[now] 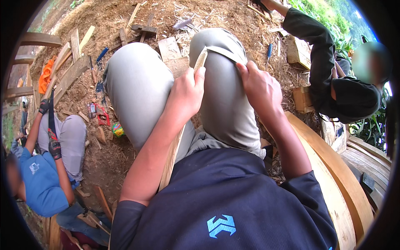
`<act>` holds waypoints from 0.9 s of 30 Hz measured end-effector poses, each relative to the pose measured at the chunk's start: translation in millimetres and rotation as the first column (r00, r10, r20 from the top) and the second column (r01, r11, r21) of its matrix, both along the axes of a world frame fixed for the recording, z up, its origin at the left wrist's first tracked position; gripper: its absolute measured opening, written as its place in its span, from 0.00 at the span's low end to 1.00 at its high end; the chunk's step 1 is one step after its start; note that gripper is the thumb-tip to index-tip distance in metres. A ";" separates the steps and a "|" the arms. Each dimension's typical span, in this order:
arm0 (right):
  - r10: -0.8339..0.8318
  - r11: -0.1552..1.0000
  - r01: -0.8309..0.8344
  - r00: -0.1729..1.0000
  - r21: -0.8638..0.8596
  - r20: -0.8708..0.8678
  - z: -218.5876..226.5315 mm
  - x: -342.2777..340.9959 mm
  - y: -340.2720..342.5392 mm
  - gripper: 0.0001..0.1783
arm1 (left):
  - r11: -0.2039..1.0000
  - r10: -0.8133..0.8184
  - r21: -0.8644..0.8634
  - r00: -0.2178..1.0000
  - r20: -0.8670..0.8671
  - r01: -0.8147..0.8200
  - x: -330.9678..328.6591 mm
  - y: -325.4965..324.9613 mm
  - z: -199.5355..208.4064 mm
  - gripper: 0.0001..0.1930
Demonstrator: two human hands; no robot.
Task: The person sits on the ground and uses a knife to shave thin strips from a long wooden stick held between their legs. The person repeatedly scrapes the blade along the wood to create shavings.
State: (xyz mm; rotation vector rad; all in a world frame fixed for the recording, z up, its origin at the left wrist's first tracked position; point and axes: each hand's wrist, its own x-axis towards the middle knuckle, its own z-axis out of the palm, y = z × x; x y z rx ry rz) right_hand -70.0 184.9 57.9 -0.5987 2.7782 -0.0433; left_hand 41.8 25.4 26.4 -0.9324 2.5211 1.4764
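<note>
I sit with both knees up in grey trousers. A long, narrow wooden slat (172, 155) runs from my lap up between my knees. My left hand (186, 93) is closed around it near its upper tip (201, 57). From that tip a thin pale flat band (225, 53) lies across my right knee (221, 96). My right hand (260, 85) pinches the band's right end with thumb and fingers. I cannot tell whether the band is a blade or a shaving.
A person in a blue shirt and gloves (39, 175) sits at the left, and a person in black sleeves (333, 83) at the right. Curved wooden planks (341, 183) lie at my right. Wood scraps, a mallet (143, 29), blue-handled tools (101, 54) and shavings litter the ground.
</note>
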 end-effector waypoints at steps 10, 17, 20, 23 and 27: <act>0.031 0.997 -0.031 0.999 -0.063 -0.007 4.1 -9.1 -12.1 0.28 | 1.000 0.005 -0.017 1.000 0.013 -0.005 1.7 0.7 0.1 0.27; 0.068 0.997 -0.070 0.995 0.023 0.067 29.1 13.2 10.7 0.28 | 1.000 -0.009 -0.014 1.000 0.026 0.010 1.4 0.7 -0.2 0.27; 0.086 0.996 -0.086 0.996 0.015 0.038 21.7 14.1 16.7 0.28 | 1.000 -0.022 -0.017 1.000 0.019 0.022 1.2 0.7 -0.6 0.27; 0.054 0.998 -0.055 0.998 -0.006 -0.038 10.2 14.0 11.1 0.27 | 0.999 -0.026 -0.023 1.000 0.015 0.026 0.9 0.6 -1.4 0.27; 0.037 0.995 -0.044 0.997 -0.095 -0.074 -11.4 2.1 -3.6 0.27 | 0.999 0.008 -0.046 1.000 -0.026 -0.009 3.0 1.0 -9.8 0.29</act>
